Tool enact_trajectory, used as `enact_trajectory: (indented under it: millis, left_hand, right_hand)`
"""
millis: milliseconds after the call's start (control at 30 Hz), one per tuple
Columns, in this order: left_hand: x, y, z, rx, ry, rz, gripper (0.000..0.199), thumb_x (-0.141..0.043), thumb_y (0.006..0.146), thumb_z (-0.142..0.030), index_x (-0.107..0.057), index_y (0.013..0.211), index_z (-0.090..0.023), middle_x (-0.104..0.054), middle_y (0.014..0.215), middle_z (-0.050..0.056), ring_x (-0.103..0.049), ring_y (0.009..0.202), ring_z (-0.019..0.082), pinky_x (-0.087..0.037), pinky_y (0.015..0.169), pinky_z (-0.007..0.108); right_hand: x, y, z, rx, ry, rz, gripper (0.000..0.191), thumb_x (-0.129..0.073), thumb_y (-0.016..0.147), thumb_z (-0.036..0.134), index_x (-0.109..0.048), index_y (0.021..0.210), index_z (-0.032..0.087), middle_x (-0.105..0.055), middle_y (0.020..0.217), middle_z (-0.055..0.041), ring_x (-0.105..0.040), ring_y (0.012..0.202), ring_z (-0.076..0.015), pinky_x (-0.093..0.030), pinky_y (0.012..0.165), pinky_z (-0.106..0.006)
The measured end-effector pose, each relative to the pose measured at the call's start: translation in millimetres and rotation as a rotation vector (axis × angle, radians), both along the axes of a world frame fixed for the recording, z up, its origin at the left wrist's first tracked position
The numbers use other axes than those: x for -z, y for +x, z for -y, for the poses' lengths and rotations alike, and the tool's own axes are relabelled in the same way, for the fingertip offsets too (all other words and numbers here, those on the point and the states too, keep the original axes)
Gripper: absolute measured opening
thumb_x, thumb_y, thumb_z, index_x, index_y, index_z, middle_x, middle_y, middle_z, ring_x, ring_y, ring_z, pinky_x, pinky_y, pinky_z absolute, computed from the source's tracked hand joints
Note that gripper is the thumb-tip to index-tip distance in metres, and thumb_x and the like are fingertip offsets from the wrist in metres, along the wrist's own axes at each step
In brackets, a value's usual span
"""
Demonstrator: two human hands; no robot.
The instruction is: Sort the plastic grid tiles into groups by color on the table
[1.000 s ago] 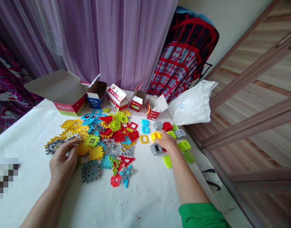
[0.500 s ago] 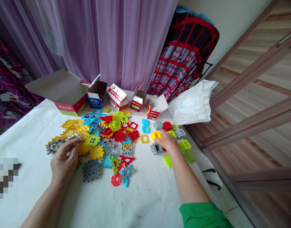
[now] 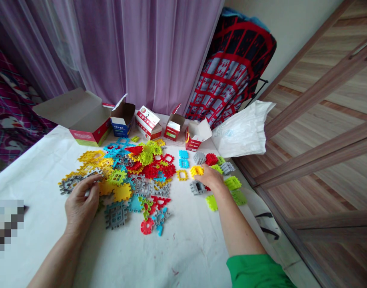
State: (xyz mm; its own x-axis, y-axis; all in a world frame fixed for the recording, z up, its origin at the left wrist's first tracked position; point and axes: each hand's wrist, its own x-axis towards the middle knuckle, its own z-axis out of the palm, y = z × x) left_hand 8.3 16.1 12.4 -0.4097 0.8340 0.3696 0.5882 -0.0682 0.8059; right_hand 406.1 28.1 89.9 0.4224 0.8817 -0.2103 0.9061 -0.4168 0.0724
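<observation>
My left hand is at the left of a loose pile of notched plastic building pieces, its thumb and fingers closed on a grey building piece. Beneath and beside it lie more grey pieces, yellow pieces and a lime window piece. Over on the right, my right hand reaches among small sorted groups, fingers closed at a yellow building piece; the back of the hand partly hides the fingertips. Around it are a yellow square frame, a grey stack and a red stack.
Along the back of the white-covered table stand several open cardboard boxes, among them a large red one, a blue one and a small red one. A white plastic bag lies at the back right. Blue squares sit between pile and groups.
Almost nothing differs. Both hands stay where they were, and the whole view has shifted very slightly.
</observation>
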Motion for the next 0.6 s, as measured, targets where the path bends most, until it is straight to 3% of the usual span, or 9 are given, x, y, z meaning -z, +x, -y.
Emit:
enact_trajectory:
  millis: [333, 600]
  left_hand:
    - [2.7, -0.9, -0.7, 0.008, 0.008, 0.013, 0.030, -0.052, 0.081, -0.040, -0.072, 0.099, -0.026, -0.075, 0.103, 0.002, -0.069, 0.098, 0.019, -0.052, 0.096, 0.036]
    - [0.0, 0.4, -0.1, -0.006, -0.004, 0.024, 0.029, -0.053, 0.081, -0.039, -0.073, 0.097, -0.026, -0.075, 0.100, 0.002, -0.069, 0.094, 0.018, -0.053, 0.095, 0.035]
  right_hand:
    - [-2.9, 8.8, 1.6, -0.001, 0.033, -0.036, 0.057, -0.061, 0.080, 0.054, -0.060, 0.128, 0.023, -0.071, 0.119, -0.0111, -0.067, 0.108, -0.0290, -0.050, 0.081, -0.035]
    - [-20.6, 37.3, 10.6, 0.086, 0.244, -0.110, 0.035, -0.047, 0.093, 0.036, -0.069, 0.118, 0.028, -0.074, 0.117, -0.0035, -0.068, 0.106, -0.0217, -0.049, 0.082, -0.029]
